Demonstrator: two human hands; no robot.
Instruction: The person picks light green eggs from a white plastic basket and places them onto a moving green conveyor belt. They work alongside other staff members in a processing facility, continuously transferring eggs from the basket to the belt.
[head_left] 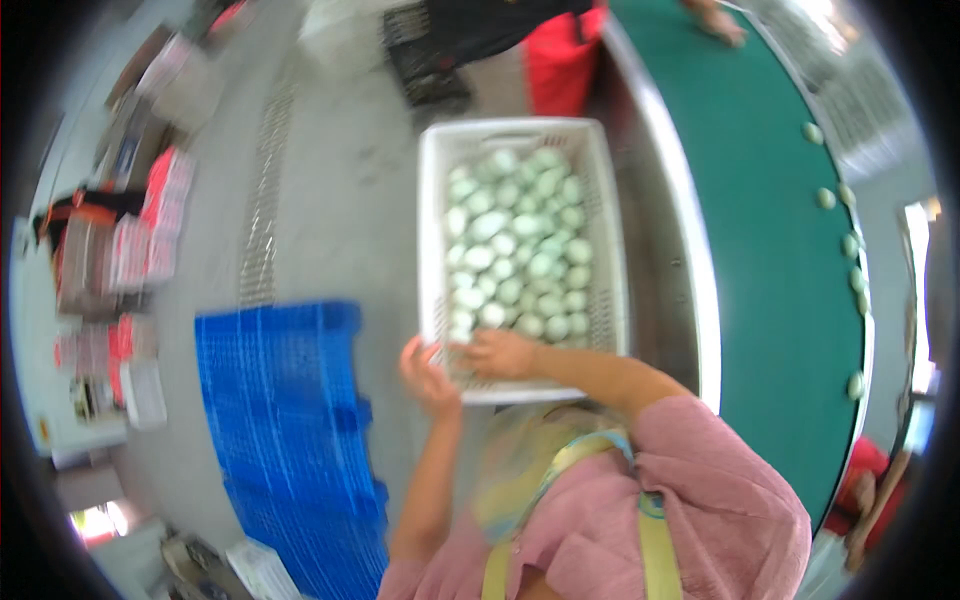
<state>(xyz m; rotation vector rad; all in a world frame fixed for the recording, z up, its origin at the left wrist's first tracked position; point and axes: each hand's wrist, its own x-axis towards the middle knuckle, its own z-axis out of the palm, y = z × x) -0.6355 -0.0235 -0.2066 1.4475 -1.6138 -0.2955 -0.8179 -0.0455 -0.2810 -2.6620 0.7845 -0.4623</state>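
A white plastic crate [432,230] full of pale green eggs [520,235] stands in front of me, beside the metal side of a conveyor. At its near left corner, my left hand [432,378] is against the outside of the rim, fingers apart and somewhat blurred. My right hand [497,355] reaches across from the right, over the near left part of the crate by the nearest eggs. Its fingers point left and down; blur and the hand itself hide whether they hold an egg.
A green conveyor belt [765,250] with a metal edge [690,220] runs along the right, several eggs [826,198] on its far side. Another person's hand [718,22] is over its far end. Blue plastic pallets [280,400] lie left; a floor grate [262,210] and stacked boxes [150,225] are beyond.
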